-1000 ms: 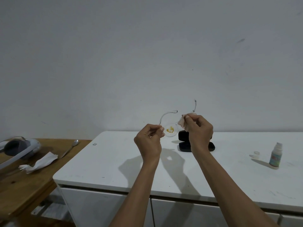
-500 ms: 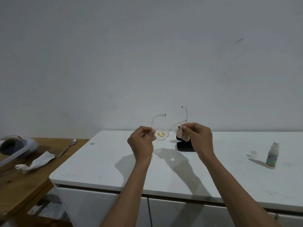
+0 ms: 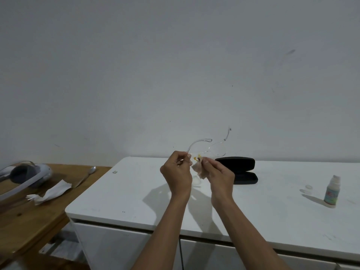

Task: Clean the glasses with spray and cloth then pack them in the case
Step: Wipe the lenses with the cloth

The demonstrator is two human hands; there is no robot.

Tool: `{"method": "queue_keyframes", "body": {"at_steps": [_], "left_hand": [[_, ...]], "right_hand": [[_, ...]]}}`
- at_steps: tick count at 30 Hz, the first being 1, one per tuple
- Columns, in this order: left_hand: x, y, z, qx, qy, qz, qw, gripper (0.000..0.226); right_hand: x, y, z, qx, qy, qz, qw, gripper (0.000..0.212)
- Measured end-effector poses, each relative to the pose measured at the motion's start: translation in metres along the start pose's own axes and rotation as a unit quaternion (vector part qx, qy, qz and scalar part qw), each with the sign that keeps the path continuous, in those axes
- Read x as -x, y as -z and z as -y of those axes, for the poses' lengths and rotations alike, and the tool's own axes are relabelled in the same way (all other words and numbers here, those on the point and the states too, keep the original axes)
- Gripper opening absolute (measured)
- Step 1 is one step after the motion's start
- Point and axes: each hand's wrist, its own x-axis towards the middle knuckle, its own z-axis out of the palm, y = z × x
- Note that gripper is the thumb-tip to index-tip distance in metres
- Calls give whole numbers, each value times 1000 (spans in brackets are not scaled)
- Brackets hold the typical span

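Clear-framed glasses [image 3: 218,148] with a yellow mark on the left lens are held in the air above the white cabinet top [image 3: 136,191]. My left hand [image 3: 178,172] pinches the frame at its left temple hinge. My right hand [image 3: 220,175] presses a small pale cloth [image 3: 198,169] against the left lens. Both temples stick up and away from me. An open black case [image 3: 241,170] lies on the cabinet just behind my right hand. The spray bottle [image 3: 332,191] stands at the right, its clear cap [image 3: 308,186] beside it.
A wooden table [image 3: 29,221] adjoins the cabinet on the left, lower down. On it lie a grey-and-white headset [image 3: 25,175], a crumpled white tissue [image 3: 50,193] and a metal spoon [image 3: 87,175]. A plain white wall stands behind.
My right hand with the cloth has shifted from the right lens across to the left lens. The black case, hidden behind that hand before, now shows.
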Motion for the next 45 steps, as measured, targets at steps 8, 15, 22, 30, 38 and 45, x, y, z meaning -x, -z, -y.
{"method": "queue_keyframes", "body": {"at_steps": [8, 15, 22, 30, 38, 45], "left_hand": [[10, -4, -5, -20, -79, 11, 997, 8], [1, -3, -9, -16, -80, -4, 997, 11], [-6, 11, 2, -35, -26, 1, 999, 14], [-4, 17, 6, -20, 9, 19, 1000, 16], [15, 1, -14, -11, -89, 34, 995, 9], [10, -6, -16, -3, -104, 18, 994, 7]], "right_hand": [[-1, -26, 0, 26, 87, -102, 991, 14], [-12, -25, 2, 65, 92, -11, 994, 10], [-9, -6, 12, 169, 72, 148, 972, 13], [4, 2, 13, 201, 129, 100, 966, 22], [-1, -25, 7, 43, 119, -108, 986, 9], [-11, -22, 20, 50, 120, -1, 991, 16]]}}
